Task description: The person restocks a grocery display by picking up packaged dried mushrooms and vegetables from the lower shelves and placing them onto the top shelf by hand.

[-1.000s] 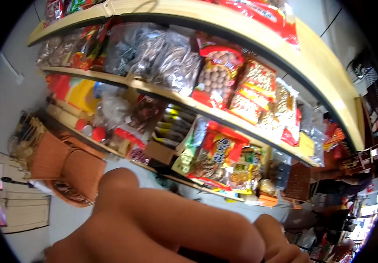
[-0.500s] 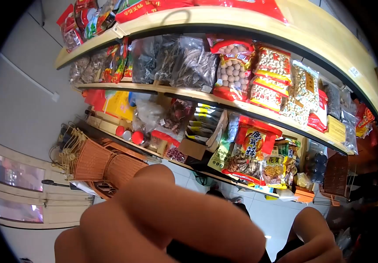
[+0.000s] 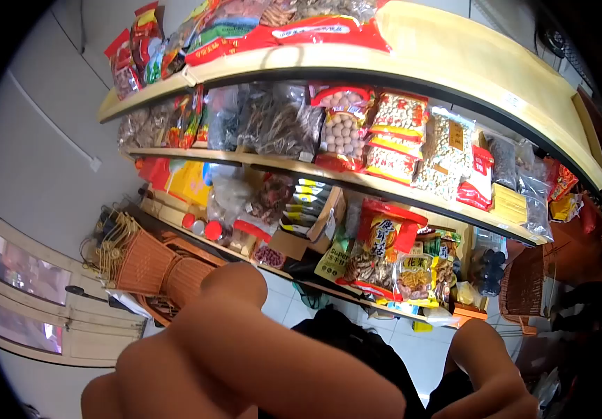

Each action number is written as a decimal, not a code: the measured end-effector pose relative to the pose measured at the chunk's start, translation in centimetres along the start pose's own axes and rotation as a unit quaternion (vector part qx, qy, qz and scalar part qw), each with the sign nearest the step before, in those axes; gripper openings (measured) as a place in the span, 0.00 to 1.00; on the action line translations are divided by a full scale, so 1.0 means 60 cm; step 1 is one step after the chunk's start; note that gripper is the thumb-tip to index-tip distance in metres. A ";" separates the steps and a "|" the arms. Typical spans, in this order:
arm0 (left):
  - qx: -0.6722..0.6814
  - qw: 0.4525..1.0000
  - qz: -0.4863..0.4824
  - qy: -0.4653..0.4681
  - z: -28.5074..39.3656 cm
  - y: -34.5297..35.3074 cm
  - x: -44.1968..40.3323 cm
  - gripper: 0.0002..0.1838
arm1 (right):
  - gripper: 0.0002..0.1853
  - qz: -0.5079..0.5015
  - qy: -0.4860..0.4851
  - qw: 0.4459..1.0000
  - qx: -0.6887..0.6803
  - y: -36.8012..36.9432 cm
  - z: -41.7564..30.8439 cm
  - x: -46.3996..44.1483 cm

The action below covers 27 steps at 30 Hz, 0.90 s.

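Very close to the camera, my left hand fills the bottom middle, large and blurred. Its fingers look bent and pressed together; anything inside them is hidden. At the lower right, bare skin bends sharply beside dark cloth, probably my right hand or arm, with no fingers clearly made out. Between the two, dark clothing shows. Beyond them stands a shelf of packaged dry goods. On its lower level are a red-topped bag of dried mushrooms, a yellow-labelled bag and an open cardboard box of dark packets.
The middle shelf holds a bag of round brown dried fruit, pale nut-like packs and clear bags of dark dried goods. Woven baskets stand left, near a cabinet with glass panes. Another basket is at right.
The view has tilted, so the shelves sit lower and further left, and more of the top shelf shows. More dark clothing appears between the hands. My left hand stays close to the camera.
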State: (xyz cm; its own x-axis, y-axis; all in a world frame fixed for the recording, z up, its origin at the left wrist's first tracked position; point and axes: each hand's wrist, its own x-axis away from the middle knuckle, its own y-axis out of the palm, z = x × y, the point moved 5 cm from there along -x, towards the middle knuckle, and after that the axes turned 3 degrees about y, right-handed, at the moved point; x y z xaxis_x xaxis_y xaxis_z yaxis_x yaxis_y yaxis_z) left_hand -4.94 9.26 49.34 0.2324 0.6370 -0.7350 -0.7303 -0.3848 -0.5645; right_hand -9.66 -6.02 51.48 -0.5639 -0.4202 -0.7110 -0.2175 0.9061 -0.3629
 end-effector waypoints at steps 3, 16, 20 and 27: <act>0.006 1.000 -0.005 0.000 -0.003 0.016 -0.015 0.19 | 0.07 -0.024 -0.010 1.000 -0.011 -0.012 0.007 0.023; 0.023 1.000 -0.013 0.004 -0.021 0.071 -0.060 0.21 | 0.08 -0.060 0.039 0.997 0.000 -0.040 -0.013 0.082; 0.028 0.999 -0.017 0.004 -0.028 0.085 -0.074 0.21 | 0.08 0.059 0.020 0.998 -0.026 -0.066 -0.019 0.112; 0.038 0.999 -0.033 0.008 -0.050 0.110 -0.087 0.22 | 0.13 0.061 -0.265 0.948 -0.166 -0.094 -0.005 0.155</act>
State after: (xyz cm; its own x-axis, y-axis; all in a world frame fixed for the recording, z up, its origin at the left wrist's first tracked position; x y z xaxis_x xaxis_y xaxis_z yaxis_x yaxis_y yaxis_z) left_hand -9.05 1.39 48.35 0.2923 0.6482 -0.7031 -0.7590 -0.2901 -0.5829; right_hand -13.93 -15.00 47.10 -0.1406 -0.1977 -0.9701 -0.4643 0.8786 -0.1117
